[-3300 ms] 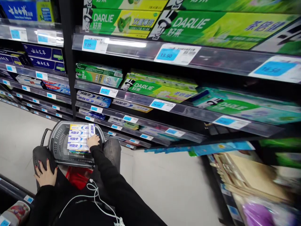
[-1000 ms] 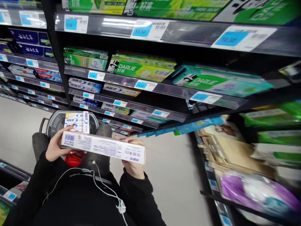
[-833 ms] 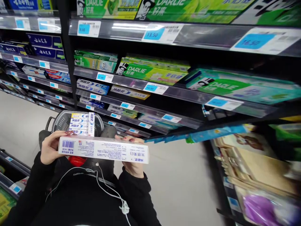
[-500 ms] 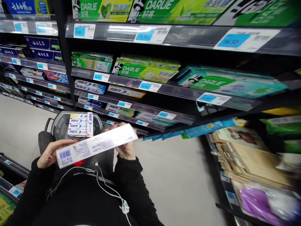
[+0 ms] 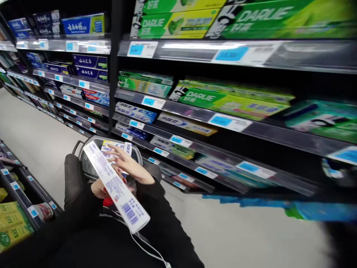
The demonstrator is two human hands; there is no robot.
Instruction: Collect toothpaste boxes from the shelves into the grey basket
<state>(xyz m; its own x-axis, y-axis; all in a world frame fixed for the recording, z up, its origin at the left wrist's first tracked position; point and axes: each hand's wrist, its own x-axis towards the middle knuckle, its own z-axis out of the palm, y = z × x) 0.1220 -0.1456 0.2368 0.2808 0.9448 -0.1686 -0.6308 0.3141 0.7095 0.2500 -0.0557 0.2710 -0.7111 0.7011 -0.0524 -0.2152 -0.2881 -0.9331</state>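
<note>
A long white toothpaste box [image 5: 115,186], printed with a barcode and small text, lies slantwise in front of my body. My left hand [image 5: 98,189] is closed around its middle; fingertips with red nails show at the far side. My right hand [image 5: 132,166] is just right of the box's upper half, with fingers stretched out and apart; whether they touch it is unclear. Beyond both hands stands a grey basket [image 5: 87,165]. In it lie toothpaste boxes [image 5: 128,148], partly hidden by my right hand and the held box.
Shelves with price tags [image 5: 181,140] rise ahead and to the right, stocked with green Darlie boxes [image 5: 195,97] and blue boxes [image 5: 83,24]. Another low shelf [image 5: 21,190] with yellow packs [image 5: 13,223] stands at left. Pale floor [image 5: 223,230] lies at lower right. A white cable [image 5: 147,251] hangs across my front.
The toothpaste box has turned from nearly level to steeply slanted, its barcode end now nearest me. My right hand has left its end and moved over the basket. The view has swung left.
</note>
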